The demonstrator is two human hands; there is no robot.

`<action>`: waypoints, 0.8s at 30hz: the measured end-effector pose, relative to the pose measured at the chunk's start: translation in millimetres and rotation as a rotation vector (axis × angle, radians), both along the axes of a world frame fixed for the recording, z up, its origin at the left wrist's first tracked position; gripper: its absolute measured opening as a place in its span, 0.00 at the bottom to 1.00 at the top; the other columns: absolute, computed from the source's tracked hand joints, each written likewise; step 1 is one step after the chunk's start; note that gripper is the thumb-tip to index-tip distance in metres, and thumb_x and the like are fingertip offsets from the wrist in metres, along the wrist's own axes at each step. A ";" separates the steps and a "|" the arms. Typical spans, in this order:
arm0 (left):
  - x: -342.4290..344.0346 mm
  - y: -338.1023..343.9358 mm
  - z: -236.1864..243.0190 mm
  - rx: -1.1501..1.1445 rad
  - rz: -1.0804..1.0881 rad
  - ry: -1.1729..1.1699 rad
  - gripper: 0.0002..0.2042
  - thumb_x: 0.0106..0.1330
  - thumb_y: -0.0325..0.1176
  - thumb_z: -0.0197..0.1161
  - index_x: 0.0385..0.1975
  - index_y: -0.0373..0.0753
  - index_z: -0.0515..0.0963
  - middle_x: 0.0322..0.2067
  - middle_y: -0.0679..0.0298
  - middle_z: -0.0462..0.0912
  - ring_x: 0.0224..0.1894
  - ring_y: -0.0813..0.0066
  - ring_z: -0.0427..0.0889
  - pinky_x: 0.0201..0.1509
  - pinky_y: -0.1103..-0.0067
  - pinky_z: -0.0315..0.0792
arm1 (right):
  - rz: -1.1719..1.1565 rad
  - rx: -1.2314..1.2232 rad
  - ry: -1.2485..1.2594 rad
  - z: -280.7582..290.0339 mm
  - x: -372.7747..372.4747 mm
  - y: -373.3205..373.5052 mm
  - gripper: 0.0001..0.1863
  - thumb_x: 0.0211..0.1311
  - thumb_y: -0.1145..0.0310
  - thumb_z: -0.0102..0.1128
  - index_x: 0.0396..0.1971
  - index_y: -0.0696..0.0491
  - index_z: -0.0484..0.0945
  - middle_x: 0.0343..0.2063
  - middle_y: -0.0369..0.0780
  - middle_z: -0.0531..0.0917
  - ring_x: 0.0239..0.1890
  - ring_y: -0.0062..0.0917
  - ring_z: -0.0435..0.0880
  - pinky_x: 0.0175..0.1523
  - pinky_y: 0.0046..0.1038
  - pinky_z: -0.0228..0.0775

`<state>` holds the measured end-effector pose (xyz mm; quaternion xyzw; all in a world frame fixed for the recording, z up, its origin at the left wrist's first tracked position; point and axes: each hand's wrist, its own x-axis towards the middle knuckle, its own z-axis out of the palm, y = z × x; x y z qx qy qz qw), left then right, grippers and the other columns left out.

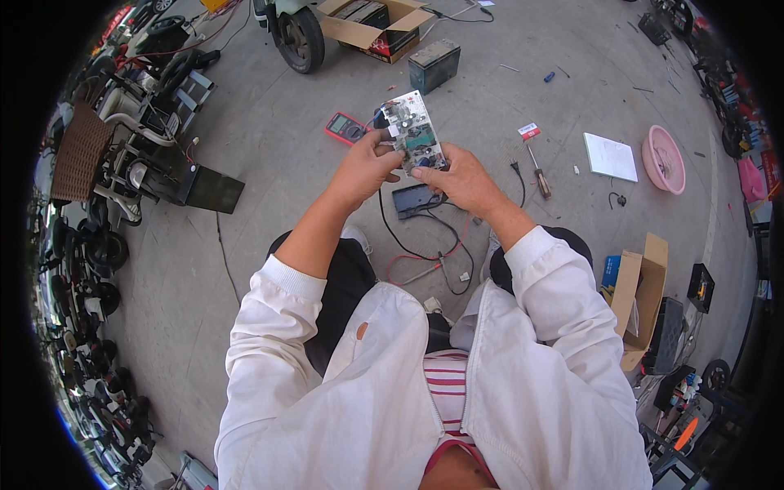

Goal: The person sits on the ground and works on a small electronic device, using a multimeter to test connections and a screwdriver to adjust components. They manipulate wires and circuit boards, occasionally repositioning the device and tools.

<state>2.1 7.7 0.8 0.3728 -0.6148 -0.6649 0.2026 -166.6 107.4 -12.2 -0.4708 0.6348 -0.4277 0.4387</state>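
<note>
A pale circuit board point(418, 124), crowded with components, is held up in front of me, tilted. My left hand point(365, 169) has its fingers closed at the board's lower left edge. Gripping the lower right corner is my right hand point(464, 184), its thumb laid over the board's face. Behind the board lies a red multimeter point(341, 127) on the ground, partly covered by my left hand. Below my hands rests a black plastic case point(413, 198), with black and red cables point(441, 253) looping between my feet.
A screwdriver point(542, 184), a white sheet point(611, 157) and a pink basin point(662, 160) lie to the right. Farther off are a dark battery point(434, 65), an open carton point(338, 27) and a wheel point(300, 41). Another carton point(641, 298) stands near right; scooters line the left.
</note>
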 end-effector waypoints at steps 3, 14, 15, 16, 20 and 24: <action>-1.1 -0.7 0.1 0.001 -0.003 -0.018 0.24 0.63 0.32 0.60 0.58 0.32 0.66 0.39 0.63 0.80 0.41 0.77 0.79 0.40 0.79 0.76 | -0.002 -0.003 0.001 -3.6 -1.2 -0.5 0.20 0.52 0.58 0.69 0.34 0.59 0.77 0.24 0.39 0.82 0.27 0.22 0.79 0.35 0.26 0.71; -0.2 -1.4 -0.6 0.011 0.003 -0.014 0.25 0.58 0.29 0.58 0.58 0.31 0.66 0.41 0.62 0.80 0.42 0.75 0.80 0.42 0.78 0.77 | 0.020 -0.011 0.013 -0.7 -0.4 0.3 0.18 0.56 0.59 0.68 0.37 0.58 0.76 0.23 0.36 0.79 0.25 0.17 0.75 0.31 0.21 0.69; -0.1 -1.1 0.5 0.011 -0.001 -0.020 0.26 0.58 0.28 0.58 0.58 0.31 0.66 0.41 0.62 0.80 0.42 0.75 0.80 0.42 0.78 0.77 | 0.021 -0.010 0.007 -0.7 -0.3 0.5 0.18 0.56 0.59 0.68 0.37 0.58 0.76 0.24 0.36 0.79 0.25 0.17 0.76 0.31 0.21 0.69; -0.1 -1.0 1.1 0.012 -0.004 -0.026 0.26 0.57 0.28 0.58 0.58 0.31 0.65 0.42 0.62 0.80 0.42 0.75 0.80 0.42 0.78 0.77 | 0.021 -0.009 0.002 -0.8 -0.2 0.6 0.19 0.56 0.59 0.68 0.37 0.59 0.76 0.24 0.36 0.79 0.25 0.17 0.76 0.31 0.21 0.69; 0.1 -1.5 1.0 0.005 -0.013 -0.032 0.26 0.57 0.28 0.57 0.58 0.31 0.65 0.42 0.61 0.80 0.43 0.74 0.80 0.42 0.79 0.77 | -0.005 -0.005 -0.013 -1.0 0.1 0.5 0.20 0.53 0.58 0.69 0.35 0.60 0.77 0.24 0.40 0.82 0.27 0.21 0.79 0.34 0.26 0.71; 0.2 -0.7 0.9 0.011 -0.014 -0.021 0.27 0.57 0.27 0.57 0.59 0.31 0.65 0.42 0.61 0.80 0.43 0.74 0.80 0.42 0.79 0.76 | -0.005 -0.014 -0.022 -3.8 -0.3 0.4 0.20 0.53 0.58 0.69 0.35 0.60 0.77 0.24 0.40 0.82 0.27 0.21 0.79 0.34 0.26 0.71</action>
